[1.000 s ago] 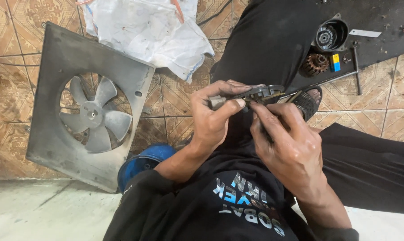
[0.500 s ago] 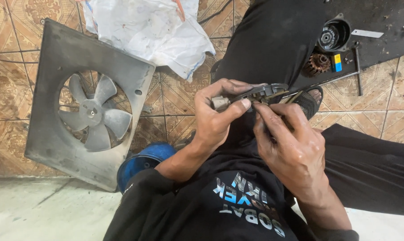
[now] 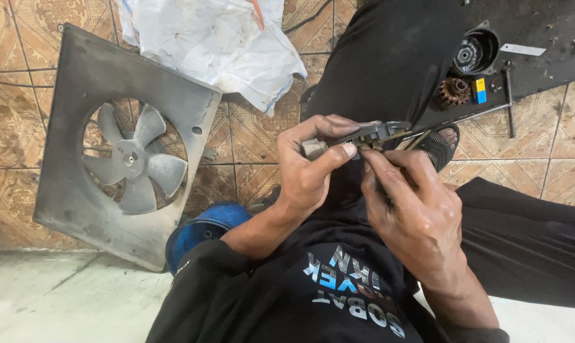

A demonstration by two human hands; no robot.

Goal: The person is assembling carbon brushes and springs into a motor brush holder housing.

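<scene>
I see the small grey part [image 3: 363,136] held up in front of the chest, above the black-clad lap. The left hand [image 3: 313,168] is closed around its left end, thumb pressed along the near side and fingers curled over the top. The right hand [image 3: 414,209] sits just beside and below it, fingers bent, fingertips touching the right end of the part; I cannot tell whether it grips anything of its own. A thin metal rod [image 3: 459,117] runs from the part's right end toward the upper right. To the left, well apart from the hands, a grey fan frame [image 3: 103,82] with its fan blades [image 3: 135,159] lies flat on the tiled floor [image 3: 262,152]. A crumpled white sheet [image 3: 217,38] lies above it. A blue round container [image 3: 201,232] sits under the left forearm. At upper right, a black mat [image 3: 541,25] carries a motor housing [image 3: 475,51], a brown gear-like piece [image 3: 452,92] and a small blue and yellow block [image 3: 479,90].
</scene>
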